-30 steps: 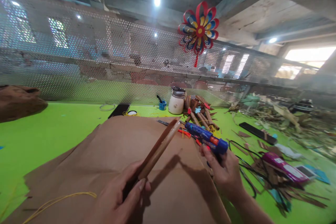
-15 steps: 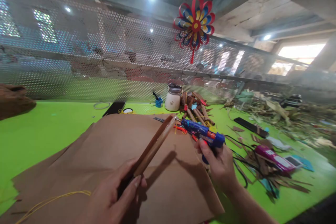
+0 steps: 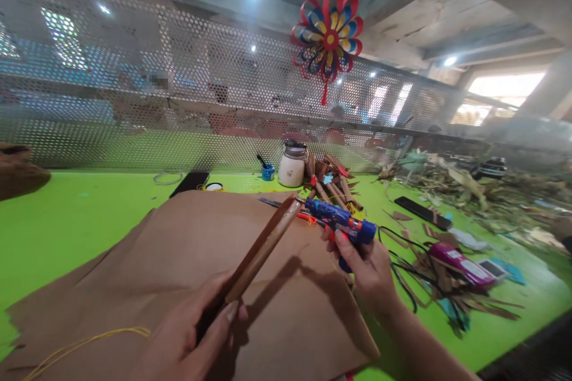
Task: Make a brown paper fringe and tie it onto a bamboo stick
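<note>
My left hand is closed round the near end of a rolled brown paper tube, which slants up and away to the right. A shiny strip that looks like glue runs along the tube's edge. In my right hand is a blue glue gun, its nozzle at the tube's far end. Beneath both hands lie large brown paper sheets, with a yellow cord across their near left part. Just past the nozzle side, orange-handled scissors lie partly hidden by the gun.
A white jar, a small blue pot and several bundled brown paper rolls stand at the back. A black cable, a magenta device and scraps lie to the right. A perforated screen rises behind the green table.
The view has shifted slightly. The glue gun's nozzle stays at the tube's far end, and both hands keep their holds.
</note>
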The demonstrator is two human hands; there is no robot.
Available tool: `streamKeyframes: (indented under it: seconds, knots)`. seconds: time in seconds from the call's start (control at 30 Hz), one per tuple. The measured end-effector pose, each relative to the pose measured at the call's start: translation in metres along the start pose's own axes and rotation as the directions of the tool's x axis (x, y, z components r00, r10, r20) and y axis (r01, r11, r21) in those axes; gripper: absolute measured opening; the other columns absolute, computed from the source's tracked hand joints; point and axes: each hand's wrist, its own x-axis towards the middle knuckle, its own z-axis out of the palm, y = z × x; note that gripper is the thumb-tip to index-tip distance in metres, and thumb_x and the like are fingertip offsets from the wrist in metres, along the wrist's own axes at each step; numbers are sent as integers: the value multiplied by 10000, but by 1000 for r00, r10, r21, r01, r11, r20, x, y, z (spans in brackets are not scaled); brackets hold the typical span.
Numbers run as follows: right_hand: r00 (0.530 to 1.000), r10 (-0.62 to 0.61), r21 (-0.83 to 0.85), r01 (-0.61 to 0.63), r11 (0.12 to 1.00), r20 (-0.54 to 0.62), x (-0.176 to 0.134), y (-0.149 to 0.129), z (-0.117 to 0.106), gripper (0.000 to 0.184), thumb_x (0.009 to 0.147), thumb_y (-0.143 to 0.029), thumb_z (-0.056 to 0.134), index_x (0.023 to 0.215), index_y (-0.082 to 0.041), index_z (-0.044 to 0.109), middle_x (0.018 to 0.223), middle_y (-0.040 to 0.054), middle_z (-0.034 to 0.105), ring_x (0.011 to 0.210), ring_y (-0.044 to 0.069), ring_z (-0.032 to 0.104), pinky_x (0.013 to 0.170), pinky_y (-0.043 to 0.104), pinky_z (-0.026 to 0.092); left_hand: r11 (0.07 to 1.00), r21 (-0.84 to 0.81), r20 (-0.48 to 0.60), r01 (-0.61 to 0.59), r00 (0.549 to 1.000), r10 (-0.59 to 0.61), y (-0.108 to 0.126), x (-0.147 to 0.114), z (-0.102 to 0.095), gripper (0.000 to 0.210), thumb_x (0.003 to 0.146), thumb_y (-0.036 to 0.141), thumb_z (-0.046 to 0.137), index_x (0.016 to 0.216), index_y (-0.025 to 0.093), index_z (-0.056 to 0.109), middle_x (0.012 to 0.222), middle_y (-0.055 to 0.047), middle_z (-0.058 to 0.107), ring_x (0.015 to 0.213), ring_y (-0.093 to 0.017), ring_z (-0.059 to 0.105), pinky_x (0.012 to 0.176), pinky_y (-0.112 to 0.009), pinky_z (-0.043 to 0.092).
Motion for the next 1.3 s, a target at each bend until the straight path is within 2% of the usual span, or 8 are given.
streamKeyframes:
  seconds: [0.13,0.43,0.63,0.83,0.97,1.1,1.2,1.3]
  knots:
    - [1000,3,13,-2,1000,-15,-1,0,0,289,854,-398,532,852,-129,638,746,70,654,649,161,580,576,282,475,998,49,52,-48,998,46,-6,4,-5,397,751,444,552,1071,216,610,868,-56,713,793,-231,647,681,-269,519]
    - [998,25,40,-22,999,-58,-5,-2,3,282,833,-398,555,828,-131,647,743,78,657,628,156,569,545,262,451,999,43,87,-32,996,28,-4,1,-5,394,803,435,503,1116,203,571,875,-42,705,814,-209,645,680,-239,515]
    - [1000,6,-17,-6,1000,22,-15,-3,4,262,847,-384,542,826,-148,654,645,35,612,574,136,550,533,232,450,1000,-22,130,4,992,-1,-1,1,-2,453,828,437,474,1204,186,511,797,-26,690,701,-183,636,610,-236,504]
    - [998,23,-1,-23,1000,60,-21,-5,7,251,837,-380,557,816,-153,662,635,29,603,567,136,550,522,224,450,997,-69,118,15,993,-7,3,-1,-2,444,828,425,470,1200,188,523,768,-23,691,655,-176,623,586,-240,497]
    - [1000,27,-21,-27,999,13,-15,-6,4,271,847,-395,537,839,-157,665,651,28,609,570,131,545,502,217,423,999,-30,129,-41,991,44,2,-1,-3,418,815,405,498,1179,204,552,771,-15,687,674,-170,623,615,-229,496]
    - [999,30,-45,-29,999,17,-12,-4,2,286,846,-409,536,798,-157,664,625,27,604,558,130,546,491,212,418,998,-69,109,-15,994,22,0,0,1,426,830,400,484,1203,202,536,764,-16,686,640,-160,611,586,-225,482]
    - [998,41,-60,-37,998,55,-19,-1,4,262,831,-395,562,784,-159,665,611,25,604,538,130,548,483,209,431,996,-94,106,1,994,9,-1,0,2,427,834,402,483,1203,193,534,764,-21,688,643,-162,610,569,-223,476]
    - [999,29,-63,-27,998,25,-27,0,7,244,808,-390,592,783,-160,668,608,22,599,537,135,550,504,215,455,996,-87,121,-14,992,25,0,0,0,397,839,401,479,1170,194,554,770,-19,685,658,-160,608,578,-219,474]
